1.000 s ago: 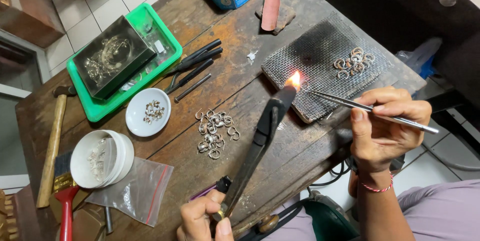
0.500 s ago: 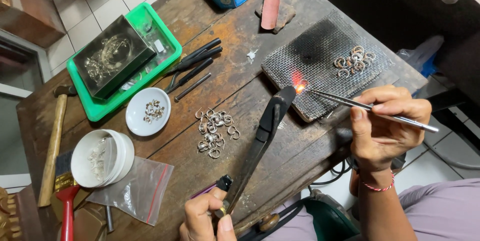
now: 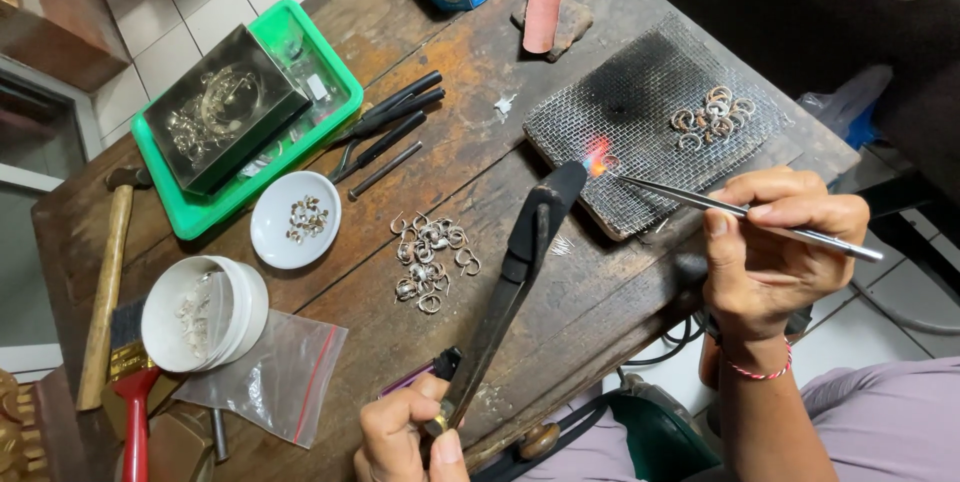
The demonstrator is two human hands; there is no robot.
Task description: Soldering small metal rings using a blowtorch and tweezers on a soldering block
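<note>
Fingers (image 3: 425, 420) of our left hand (image 3: 405, 437) were wrapped around the near end of a long black torch (image 3: 510, 287), gripping it at the near edge of the bench (image 3: 470, 157). Its long axis ran from that hand up and to the right, away from us, and its nozzle ended at a small orange flame (image 3: 598, 155). Our right hand (image 3: 770, 247), to the right and a little farther off, pinched a thin metal pick (image 3: 740, 212) between thumb and fingertips. The pick's long axis lay nearly level, pointing left, with its tip just beside the flame. Both tools met at one spot on the near left part of the wire mesh pad (image 3: 650, 107); whatever small piece was being heated there was too small for us to make out. The right hand was the nearer of the two to that spot.

Left of the torch lay a loose heap of silver rings (image 3: 430, 260), then a white dish (image 3: 293, 219) with more small pieces and a round white tub (image 3: 200, 314). Farther back stood a green tray (image 3: 335, 82), and black pliers (image 3: 385, 122) lay beside it. On the far right of the mesh sat a second cluster of rings (image 3: 712, 117), well apart from the flame.
</note>
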